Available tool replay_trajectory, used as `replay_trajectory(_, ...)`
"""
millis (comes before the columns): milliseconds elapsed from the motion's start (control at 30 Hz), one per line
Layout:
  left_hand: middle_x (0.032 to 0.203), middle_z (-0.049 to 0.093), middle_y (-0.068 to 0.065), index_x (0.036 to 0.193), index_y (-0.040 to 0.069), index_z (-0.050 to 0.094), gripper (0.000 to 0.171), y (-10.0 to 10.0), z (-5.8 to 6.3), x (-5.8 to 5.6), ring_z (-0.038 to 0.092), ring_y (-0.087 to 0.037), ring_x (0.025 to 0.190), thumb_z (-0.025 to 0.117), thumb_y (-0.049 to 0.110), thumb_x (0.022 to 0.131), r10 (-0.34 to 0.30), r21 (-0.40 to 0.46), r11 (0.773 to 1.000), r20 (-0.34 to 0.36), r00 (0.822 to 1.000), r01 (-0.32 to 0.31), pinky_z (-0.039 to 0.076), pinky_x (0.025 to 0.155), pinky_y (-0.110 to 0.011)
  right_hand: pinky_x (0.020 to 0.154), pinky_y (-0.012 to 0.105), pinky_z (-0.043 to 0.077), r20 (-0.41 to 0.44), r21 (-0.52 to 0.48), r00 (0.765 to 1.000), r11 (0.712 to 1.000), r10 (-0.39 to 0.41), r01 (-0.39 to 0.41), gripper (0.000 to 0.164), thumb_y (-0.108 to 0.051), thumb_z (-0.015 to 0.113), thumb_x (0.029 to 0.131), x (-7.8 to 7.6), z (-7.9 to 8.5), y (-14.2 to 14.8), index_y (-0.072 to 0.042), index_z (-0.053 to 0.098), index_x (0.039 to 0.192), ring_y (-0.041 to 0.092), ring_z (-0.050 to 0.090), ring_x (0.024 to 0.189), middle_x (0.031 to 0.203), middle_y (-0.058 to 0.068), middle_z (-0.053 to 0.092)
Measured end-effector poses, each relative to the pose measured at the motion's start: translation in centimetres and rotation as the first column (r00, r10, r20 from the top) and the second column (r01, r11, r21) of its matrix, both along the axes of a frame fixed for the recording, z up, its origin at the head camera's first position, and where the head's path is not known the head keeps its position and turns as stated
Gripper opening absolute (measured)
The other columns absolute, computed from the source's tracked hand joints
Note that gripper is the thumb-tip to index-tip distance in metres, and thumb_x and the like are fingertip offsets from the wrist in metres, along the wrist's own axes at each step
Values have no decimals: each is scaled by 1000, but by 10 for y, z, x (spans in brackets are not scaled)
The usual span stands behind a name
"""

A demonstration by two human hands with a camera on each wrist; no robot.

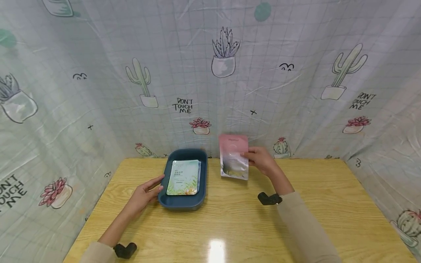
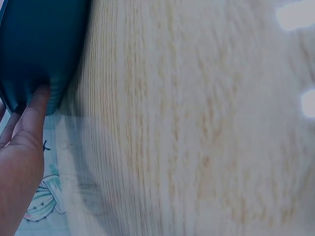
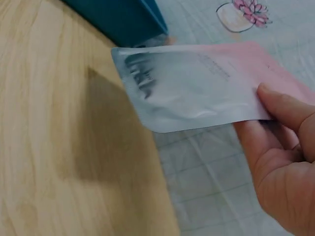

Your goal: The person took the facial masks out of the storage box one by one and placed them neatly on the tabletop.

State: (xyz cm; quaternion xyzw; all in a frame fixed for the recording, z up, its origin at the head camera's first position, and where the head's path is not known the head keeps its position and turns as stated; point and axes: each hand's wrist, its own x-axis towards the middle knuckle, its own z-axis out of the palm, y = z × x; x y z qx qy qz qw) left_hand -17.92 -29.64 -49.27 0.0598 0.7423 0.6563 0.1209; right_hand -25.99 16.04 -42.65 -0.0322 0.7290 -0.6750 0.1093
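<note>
A pink-and-silver sheet-mask packet [image 1: 234, 157] is held up above the table's back edge. My right hand [image 1: 261, 159] pinches it by its right side, thumb on the printed front and fingers behind. In the right wrist view, the packet [image 3: 192, 88] casts a shadow on the wood. My left hand [image 1: 144, 193] touches the left wall of a dark blue plastic basin [image 1: 182, 204], its fingers fairly straight against the outside. Inside the basin lie pale green packets [image 1: 184, 177] with a leafy print, the top one overlapping another.
The wooden table [image 1: 230, 219] has a bright glare spot near its front. A curtain [image 1: 184, 47] printed with cacti hangs right behind the table and along both sides. Black wrist mounts [image 1: 269, 198] sit at both sleeves.
</note>
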Motion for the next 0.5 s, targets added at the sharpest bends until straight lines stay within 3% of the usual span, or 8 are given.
replay_trajectory(200, 163, 31, -16, 158, 11, 39, 61, 0, -1, 2, 54, -15, 131, 63, 22, 103, 1, 4, 1000, -7, 1000, -1, 55, 95, -29, 78, 26, 60, -3, -21, 1000, 999, -25, 25, 34, -3, 61, 101, -3, -13, 4, 19, 60, 128, 9, 67, 84, 99, 7, 70)
replay_trajectory(333, 163, 31, -16, 158, 11, 40, 61, 0, -3, 1, 50, -22, 136, 64, 23, 102, 4, 0, 1000, -2, 1000, -4, 55, 95, -29, 70, 20, 58, -16, -13, 998, 998, -57, 57, 32, -5, 65, 100, -5, -23, 7, 17, 64, 123, 6, 63, 78, 90, 1, 68)
replay_trajectory(500, 163, 33, -16, 158, 13, 40, 62, 0, -4, 0, 43, -31, 141, 65, 26, 102, 19, -6, 1000, 14, 1000, -19, 54, 96, -28, 72, 21, 59, -56, -30, 997, 998, -61, 59, 32, -6, 66, 99, -8, -33, 9, 17, 66, 121, 7, 65, 82, 91, 0, 71)
